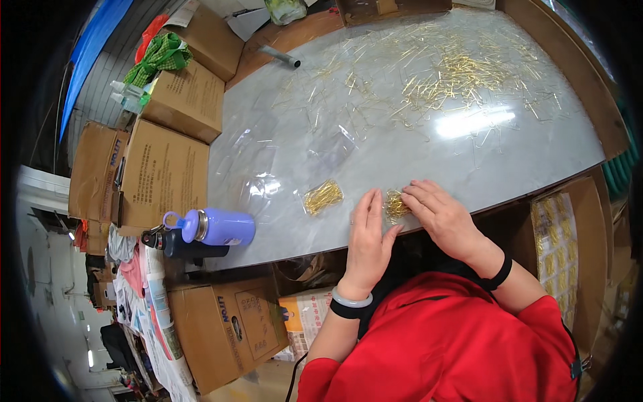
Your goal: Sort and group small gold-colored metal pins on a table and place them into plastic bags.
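Note:
A small bundle of gold wire hooks (pixel 395 206) lies at the table's near edge between my two hands. My left hand (pixel 367 236) is at its left side, fingers stretched out straight and close together, thumb apart and pointing toward the bundle. The fingers of my right hand (pixel 437 216) bend over the bundle's right side and press against it; their tips are partly hidden. To the left of my left hand rests another gold hook bundle (pixel 323 197), lined up in one direction. Farther back spreads a loose pile of gold wire hooks (pixel 462 75).
Clear plastic bags (pixel 331 149) lie on the grey table (pixel 402 157). A purple bottle (pixel 228 227) and a black bottle (pixel 194 246) stand at the left edge by stacked cardboard boxes (pixel 164 175). An open box (pixel 556 254) with packed gold pieces sits below right.

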Tool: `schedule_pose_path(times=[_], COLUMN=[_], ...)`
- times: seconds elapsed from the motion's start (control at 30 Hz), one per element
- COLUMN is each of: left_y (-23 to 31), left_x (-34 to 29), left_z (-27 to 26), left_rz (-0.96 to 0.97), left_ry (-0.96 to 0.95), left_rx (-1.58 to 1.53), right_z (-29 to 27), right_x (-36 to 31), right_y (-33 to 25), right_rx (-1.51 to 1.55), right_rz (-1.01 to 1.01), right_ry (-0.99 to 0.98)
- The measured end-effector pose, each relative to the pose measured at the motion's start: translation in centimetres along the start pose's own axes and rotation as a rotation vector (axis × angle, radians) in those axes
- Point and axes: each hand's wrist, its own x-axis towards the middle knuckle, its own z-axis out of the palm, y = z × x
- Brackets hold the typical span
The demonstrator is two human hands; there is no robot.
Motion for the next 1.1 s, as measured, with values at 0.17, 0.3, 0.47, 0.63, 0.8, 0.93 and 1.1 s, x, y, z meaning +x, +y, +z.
schedule_pose_path(times=[0.17, 0.3, 0.47, 0.63, 0.8, 0.93, 1.1], left_y=[0.3, 0.3, 0.0, 0.7, -5.3, -8.1, -10.4], left_x=[1.0, 2.4, 3.4, 3.8, 6.8, 11.0, 13.3], left_z=[-1.1, -1.5, -0.6, -0.9, -7.2, -10.4, -9.0], left_rz=[-0.043, -0.164, -0.158, -0.2, -0.477, -0.641, -0.82], left_ry=[-0.005, -0.143, -0.159, -0.252, -0.254, -0.117, -0.247], left_rx=[0.128, 0.002, 0.014, -0.109, 0.053, 0.263, 0.028], right_z=[-0.8, -1.1, -1.2, -1.0, -0.9, -1.0, -0.8], right_x=[0.2, 0.3, 0.3, 0.2, 0.0, 0.1, -0.1], right_y=[0.4, 1.0, 1.1, 1.6, 1.9, 1.6, 1.8], right_rx=[0.039, 0.053, 0.015, 0.029, 0.053, 0.071, 0.067], right_rz=[-0.028, -0.066, -0.059, -0.029, -0.027, 0.01, 0.021], right_ry=[-0.034, -0.066, -0.028, 0.015, 0.032, 0.043, 0.044])
